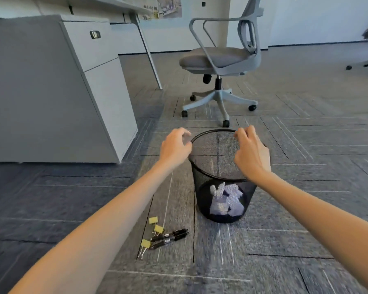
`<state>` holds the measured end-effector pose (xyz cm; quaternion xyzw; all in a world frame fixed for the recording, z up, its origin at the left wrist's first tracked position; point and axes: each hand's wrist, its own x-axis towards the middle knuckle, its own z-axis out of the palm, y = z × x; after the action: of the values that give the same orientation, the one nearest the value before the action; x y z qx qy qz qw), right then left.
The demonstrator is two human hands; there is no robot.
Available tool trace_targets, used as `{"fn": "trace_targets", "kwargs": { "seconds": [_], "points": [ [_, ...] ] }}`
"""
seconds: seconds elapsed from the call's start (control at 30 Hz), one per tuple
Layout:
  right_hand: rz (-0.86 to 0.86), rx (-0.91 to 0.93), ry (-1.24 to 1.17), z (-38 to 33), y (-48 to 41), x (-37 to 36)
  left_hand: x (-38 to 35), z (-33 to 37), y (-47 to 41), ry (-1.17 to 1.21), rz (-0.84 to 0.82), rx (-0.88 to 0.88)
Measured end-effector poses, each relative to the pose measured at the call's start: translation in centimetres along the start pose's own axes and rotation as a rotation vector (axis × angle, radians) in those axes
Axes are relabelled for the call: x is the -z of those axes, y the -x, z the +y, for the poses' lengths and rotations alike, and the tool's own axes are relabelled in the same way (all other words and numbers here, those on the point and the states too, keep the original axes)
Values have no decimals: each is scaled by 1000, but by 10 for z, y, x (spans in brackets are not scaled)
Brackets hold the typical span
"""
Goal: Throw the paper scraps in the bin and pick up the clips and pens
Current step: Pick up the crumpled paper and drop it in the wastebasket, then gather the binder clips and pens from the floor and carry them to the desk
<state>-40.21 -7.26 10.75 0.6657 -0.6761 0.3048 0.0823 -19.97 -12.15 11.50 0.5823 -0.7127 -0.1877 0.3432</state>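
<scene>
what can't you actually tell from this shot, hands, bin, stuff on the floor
- Head view: whether the left hand and right hand touch the bin rim; curled fingers and blur hide the contact.
- How many paper scraps lie in the bin; the mesh veils them.
- Pens: count unclear, they overlap and blur.
- Yellow clips: three show; small, detail is lost.
- Floor nearest the person: cut off by the bottom edge.

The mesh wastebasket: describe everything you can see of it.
The mesh wastebasket is round, black wire mesh with a solid rim, tapering toward its base. It stands upright on the grey carpet, in front of an office chair. Crumpled white paper scraps show through its wall at the bottom. Both hands are at its rim, left hand and right hand.
</scene>
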Motion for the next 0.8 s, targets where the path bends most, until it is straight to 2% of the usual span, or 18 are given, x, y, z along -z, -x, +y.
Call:
{"fn": "trace_targets", "kwargs": {
  "seconds": [0.13, 0.27, 0.37, 0.57, 0.7, 0.8],
  "points": [
    [39, 126, -268, -65, 7, -20, 47, -52, 22, 33, 139, 90],
    [-74, 272, -372, -118, 38, -66, 69, -119, 66, 13, 119, 188],
    [-337, 351, -276, -134, 65, -113, 67, -170, 99, 0, 46, 229],
    [-839, 385, 56, -126, 114, -185, 29, -245, 141, 69, -197, 321],
    [-1087, 451, 239, -112, 146, -220, 2, -272, 153, 50, -398, 358],
    [-1097, 524, 310, -104, 161, -237, -11, -279, 158, 31, -533, 375]
  ]
}}
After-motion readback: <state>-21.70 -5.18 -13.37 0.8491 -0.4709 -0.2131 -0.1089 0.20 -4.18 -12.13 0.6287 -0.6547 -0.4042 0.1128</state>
